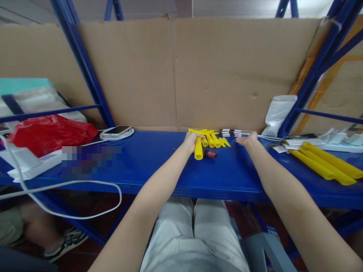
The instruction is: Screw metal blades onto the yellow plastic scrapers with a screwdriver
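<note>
My left hand (pixel 191 142) is closed around a short yellow tube (pixel 198 153), whose round open end points toward me. Just right of it, a small black and red object (pixel 210 153) lies on the blue table (pixel 159 158). Behind that are several yellow tubes (pixel 210 140) in a row and small pointed yellow pieces (pixel 225 142). Low over the tabletop, my right hand (pixel 247 139) has its fingers stretched to the left, with nothing visible in them. Near those fingertips sits a stack of small white and black strips (pixel 231 133).
Longer yellow tubes (pixel 326 166) lie at the right beside flat packets (pixel 300 140). A white pouch (pixel 279 113) leans by the blue post. At left are a phone (pixel 117 130) on a coiled white cable, a red plastic bag (pixel 53 134) and a hanging cable loop (pixel 85 218). Cardboard (pixel 212 75) backs the table.
</note>
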Demonstrator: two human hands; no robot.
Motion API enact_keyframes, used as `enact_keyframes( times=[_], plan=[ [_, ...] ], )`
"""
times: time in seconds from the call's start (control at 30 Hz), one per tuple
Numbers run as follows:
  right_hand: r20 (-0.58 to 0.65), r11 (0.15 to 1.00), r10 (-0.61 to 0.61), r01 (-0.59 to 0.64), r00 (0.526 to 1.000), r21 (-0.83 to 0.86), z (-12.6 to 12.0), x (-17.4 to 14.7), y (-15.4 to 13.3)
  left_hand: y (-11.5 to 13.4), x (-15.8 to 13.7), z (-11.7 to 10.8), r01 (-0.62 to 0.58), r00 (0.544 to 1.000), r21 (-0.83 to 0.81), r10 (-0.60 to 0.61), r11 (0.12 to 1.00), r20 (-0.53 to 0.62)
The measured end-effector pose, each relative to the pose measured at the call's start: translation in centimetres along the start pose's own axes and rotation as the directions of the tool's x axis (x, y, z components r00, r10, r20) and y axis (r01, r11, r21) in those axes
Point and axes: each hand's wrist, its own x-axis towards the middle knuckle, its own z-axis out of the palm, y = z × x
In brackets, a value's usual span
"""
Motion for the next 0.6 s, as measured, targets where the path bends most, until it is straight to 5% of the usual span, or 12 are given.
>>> enact_keyframes(
  times=[0.1, 0.2, 0.27, 0.4, 0.6],
  plan=[
    [0.186, 0.88, 0.278, -0.327, 0.942, 0.344, -0.2, -0.1, 0.0, 0.0, -0.1, 0.1, -0.085, 0.996, 0.096, 0.088, 0.992, -0.024],
    [0.243, 0.798, 0.343, -0.418, 0.907, 0.434, -0.2, -0.3, -0.2, 0.1, -0.4, 0.2, -0.27, 0.961, 0.243, 0.274, 0.932, 0.017],
    [0.244, 0.788, 0.355, -0.429, 0.903, 0.442, -0.2, -0.5, -0.4, 0.2, -0.9, 0.1, -0.45, 0.893, 0.324, 0.428, 0.832, 0.141],
    [0.219, 0.802, 0.292, -0.363, 0.931, 0.475, -0.1, -1.4, -1.8, 0.3, -1.9, -0.2, -0.698, 0.716, 0.417, 0.544, 0.583, 0.437],
    [0.294, 0.983, -0.042, -0.013, 0.955, 0.184, 0.5, -4.3, -5.5, -0.8, -1.5, -1.1, -0.695, 0.717, 0.609, 0.427, 0.382, 0.551]
  ],
)
